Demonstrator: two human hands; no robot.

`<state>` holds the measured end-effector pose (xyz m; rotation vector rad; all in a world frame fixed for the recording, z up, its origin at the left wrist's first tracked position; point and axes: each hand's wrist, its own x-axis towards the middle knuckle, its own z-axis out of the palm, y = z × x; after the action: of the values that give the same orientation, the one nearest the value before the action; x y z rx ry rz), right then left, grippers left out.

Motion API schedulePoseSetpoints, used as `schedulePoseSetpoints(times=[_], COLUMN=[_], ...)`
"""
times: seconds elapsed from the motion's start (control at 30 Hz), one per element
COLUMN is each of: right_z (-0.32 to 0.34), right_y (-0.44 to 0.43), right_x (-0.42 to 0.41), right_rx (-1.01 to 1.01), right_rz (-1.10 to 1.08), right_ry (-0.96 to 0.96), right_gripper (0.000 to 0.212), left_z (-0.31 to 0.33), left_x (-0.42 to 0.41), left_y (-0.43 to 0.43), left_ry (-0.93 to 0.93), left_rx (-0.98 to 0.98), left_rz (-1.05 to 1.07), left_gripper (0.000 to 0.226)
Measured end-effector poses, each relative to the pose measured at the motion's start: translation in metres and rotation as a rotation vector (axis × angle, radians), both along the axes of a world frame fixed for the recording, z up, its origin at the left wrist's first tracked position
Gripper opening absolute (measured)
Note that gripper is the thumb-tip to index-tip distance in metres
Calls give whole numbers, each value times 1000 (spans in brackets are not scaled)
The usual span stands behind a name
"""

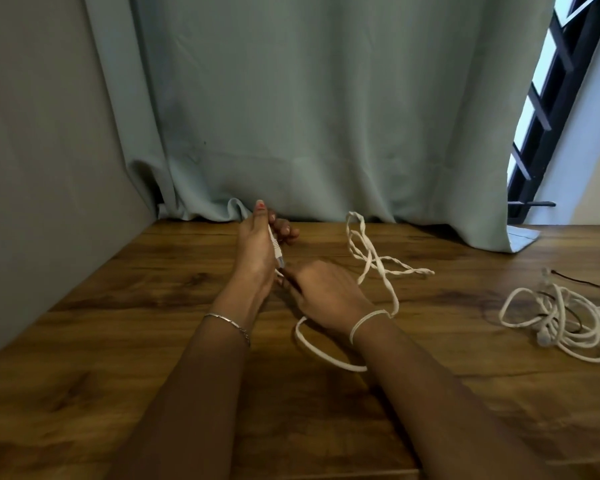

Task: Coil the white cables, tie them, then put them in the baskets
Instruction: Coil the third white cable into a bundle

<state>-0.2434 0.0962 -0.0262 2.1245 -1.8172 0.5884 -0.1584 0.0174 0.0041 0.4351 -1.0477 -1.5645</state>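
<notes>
Left hand (257,244) is sitting just above centre of the frame, palm turned sideways, thumb pointing up. Its fingers (284,230) are curling round the end of the cable (326,356), so it's gripping it with the plug (278,252) hanging just under the grip.

The plug's long axis is running steeply from upper left down to lower right, pointing right at the right hand (323,292). That hand is lying knuckles-up just below and right of the plug, with its fingertips (286,278) touching or almost touching the cable there. The back of the hand is hiding them, so I can't tell if it's pinching or only resting.

The bit that matters: the slack is trailing toward the right of the frame. It's looping across the right wrist, dropping into a loop on the bench (118,323) under that forearm, then running up to a twisted tangle right of centre, near the curtain (326,116). My guess is the right hand is the one placed to feed it in, while the left is acting as the anchor.

There's another bundle (561,323) waiting at the right edge, well apart. No baskets showing anywhere.
</notes>
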Motion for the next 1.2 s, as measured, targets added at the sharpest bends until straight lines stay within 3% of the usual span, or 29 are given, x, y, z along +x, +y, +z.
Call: schedulePoseSetpoints(times=[0.13, 0.33, 0.47, 0.57, 0.67, 0.77, 0.87, 0.93, 1.1, 1.2], right_z=[4, 9, 11, 13, 14, 13, 11, 8, -1, -14], right_y=[6, 7, 4, 2, 3, 3, -2, -7, -17, -22], right_x=[-14, -26, -29, -31, -37, -48, -56, -57, -37, -24], right_rx=[-70, -257, -316, -333, -398, -456, -528, -487, -176, -20], right_rz=[-55, -52, -96, -108, -169, -206, -276, -324, -337, -238], right_ry=[11, 138, 242, 250, 225, 134, 25, 34, -33, 150], right_gripper=[16, 10, 20, 32, 25, 8, 20, 15, 17, 21], left_z=[-5, -12, -11, -10, -12, -10, -6, -5, -6, -5], left_x=[3, 2, 4, 7, 10, 17, 21, 17, 9, 6], left_y=[-3, -8, 1, 7, 11, 6, 12, 17, 12, 11], left_ry=[-225, -492, -802, -813, -832, -679, -472, -350, 58, 321], left_rx=[-165, -272, -518, -438, -290, -163, -83, -52, 62, 196], left_rz=[109, 98, 245, 49, -197, -497, -862, -957, -951, -742], left_gripper=[39, 46, 42, 46, 44, 46, 51, 54, 47, 42])
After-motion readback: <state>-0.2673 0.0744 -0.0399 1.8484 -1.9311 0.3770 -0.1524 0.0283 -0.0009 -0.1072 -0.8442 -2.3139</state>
